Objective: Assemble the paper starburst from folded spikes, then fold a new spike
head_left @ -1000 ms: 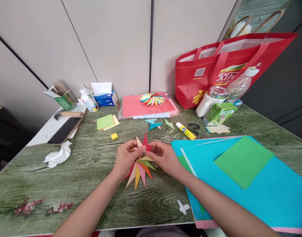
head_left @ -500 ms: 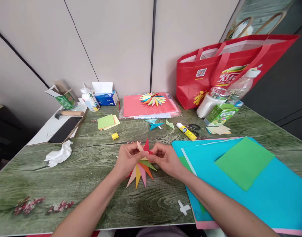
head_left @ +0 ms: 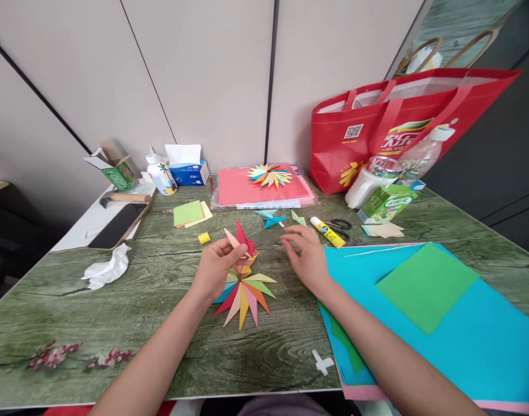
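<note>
Between the thumb and fingers of my left hand [head_left: 218, 267] is the upper part of a multicoloured folded-paper star [head_left: 249, 292]. Its red point [head_left: 244, 238] and pale pink point stick up above my fingers, while the lower points fan out over the table. My right hand [head_left: 306, 257] is off the star, fingers apart and holding nothing. Just beyond it lie small folded blue pieces [head_left: 275, 221], a pale green folded piece [head_left: 298, 218] and a yellow glue stick [head_left: 327, 232] beside black scissors [head_left: 341, 224]. My left fingers hide part of the star.
Large blue sheets [head_left: 468, 346] with a green square [head_left: 429, 287] cover the right side. A finished paper star [head_left: 269, 175] rests on a red paper pack [head_left: 234, 188]. A red bag [head_left: 334, 138], green carton [head_left: 388, 203], crumpled tissue [head_left: 106, 267], phone [head_left: 119, 225] and hammer [head_left: 126, 198] surround the work area.
My right hand has let go of the star's upper part and moved right and up, its fingers spreading. My left hand keeps its hold, shifted slightly left.
</note>
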Demonstrator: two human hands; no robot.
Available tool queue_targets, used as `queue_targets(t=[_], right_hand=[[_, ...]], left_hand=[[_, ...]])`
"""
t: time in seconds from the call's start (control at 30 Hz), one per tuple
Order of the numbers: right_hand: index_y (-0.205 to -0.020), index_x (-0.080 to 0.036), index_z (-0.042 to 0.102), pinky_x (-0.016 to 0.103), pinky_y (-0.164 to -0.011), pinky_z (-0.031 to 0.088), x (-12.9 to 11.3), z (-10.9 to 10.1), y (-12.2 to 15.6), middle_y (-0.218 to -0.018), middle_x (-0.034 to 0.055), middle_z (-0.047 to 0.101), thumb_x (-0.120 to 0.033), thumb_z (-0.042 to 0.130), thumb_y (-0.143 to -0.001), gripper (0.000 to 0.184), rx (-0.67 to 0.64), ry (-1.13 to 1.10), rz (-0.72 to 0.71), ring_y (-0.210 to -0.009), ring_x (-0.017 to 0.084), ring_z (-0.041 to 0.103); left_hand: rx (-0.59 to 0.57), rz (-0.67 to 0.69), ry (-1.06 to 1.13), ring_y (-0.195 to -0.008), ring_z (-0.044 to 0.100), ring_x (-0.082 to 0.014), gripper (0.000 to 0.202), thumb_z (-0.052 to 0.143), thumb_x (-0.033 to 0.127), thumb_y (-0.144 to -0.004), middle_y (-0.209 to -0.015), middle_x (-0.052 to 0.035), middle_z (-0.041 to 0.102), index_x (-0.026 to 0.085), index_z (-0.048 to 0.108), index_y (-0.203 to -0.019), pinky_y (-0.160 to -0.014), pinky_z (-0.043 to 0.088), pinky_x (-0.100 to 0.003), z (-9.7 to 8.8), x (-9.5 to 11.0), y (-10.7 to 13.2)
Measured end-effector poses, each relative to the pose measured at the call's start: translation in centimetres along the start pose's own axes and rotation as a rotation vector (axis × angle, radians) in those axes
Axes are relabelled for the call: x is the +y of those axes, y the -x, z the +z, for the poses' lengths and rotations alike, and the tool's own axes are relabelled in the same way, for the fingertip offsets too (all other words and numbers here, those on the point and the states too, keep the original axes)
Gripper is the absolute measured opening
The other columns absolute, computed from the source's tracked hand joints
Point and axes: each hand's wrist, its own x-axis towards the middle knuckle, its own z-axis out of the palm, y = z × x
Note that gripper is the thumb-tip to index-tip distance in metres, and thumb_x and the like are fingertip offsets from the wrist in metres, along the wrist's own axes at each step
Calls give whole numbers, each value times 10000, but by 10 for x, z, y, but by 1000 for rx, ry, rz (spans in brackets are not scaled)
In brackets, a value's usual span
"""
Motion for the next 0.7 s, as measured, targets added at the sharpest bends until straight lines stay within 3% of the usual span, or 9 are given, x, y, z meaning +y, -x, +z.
queue_targets(t=[0.07, 0.2, 0.37, 0.47, 0.57, 0.63, 0.7], right_hand=[[-875, -191, 617, 413, -868, 364, 11, -7, -4, -1048, 110, 542, -131, 453, -779, 199, 85, 243, 44, -1036, 247, 444], [-1031, -126, 544, 413, -707, 390, 27, -20, -9, -1040, 199, 490, -149, 478, -749, 291, 77, 660, 357, -948, 311, 453], [-972, -51, 550, 387, -628, 393, 46, -24, -11, -886, 244, 529, -180, 457, -776, 253, -40, 789, 526, -838, 312, 495], [-1004, -33, 551, 373, -629, 400, 50, -25, -15, -955, 250, 515, -195, 449, -782, 294, 40, 620, 496, -822, 287, 507], [-1078, -112, 527, 321, -619, 413, 39, -27, -19, -945, 137, 550, -287, 473, -784, 346, 110, 140, 362, -756, 211, 510], [-1068, -161, 529, 273, -558, 405, 23, -26, -18, -810, 50, 572, -356, 500, -776, 352, 1, -260, 323, -632, 154, 494], [-1013, -176, 556, 255, -536, 395, 4, -23, -16, -779, 23, 574, -381, 536, -760, 326, -132, -473, 327, -585, 128, 485]], left_hand=[[-21, -9, 22, -686, 633, -181, 222, 719, 310, -610, -665, -44, 650, 121, 625, -677, -594, 507, -260, 0, 0, 0], [-29, -12, 47, -687, 641, -177, 239, 702, 343, -630, -655, -33, 644, 124, 613, -664, -631, 517, -269, -2, -2, -2], [-28, -5, 54, -675, 635, -164, 233, 681, 347, -655, -629, -23, 635, 124, 615, -669, -632, 518, -259, -5, -4, -4], [-13, 2, 76, -655, 626, -156, 237, 690, 345, -643, -618, -25, 635, 120, 620, -653, -628, 513, -257, -4, -3, -4], [-9, -2, 91, -644, 617, -152, 248, 688, 350, -644, -631, -39, 644, 109, 627, -644, -641, 511, -266, -3, -3, -4], [-9, 2, 86, -651, 616, -153, 239, 680, 342, -656, -628, -36, 639, 109, 630, -638, -650, 510, -266, -4, -4, -4], [2, 13, 77, -656, 613, -149, 229, 676, 336, -662, -614, -25, 630, 114, 631, -624, -666, 511, -266, -4, -5, -5]])
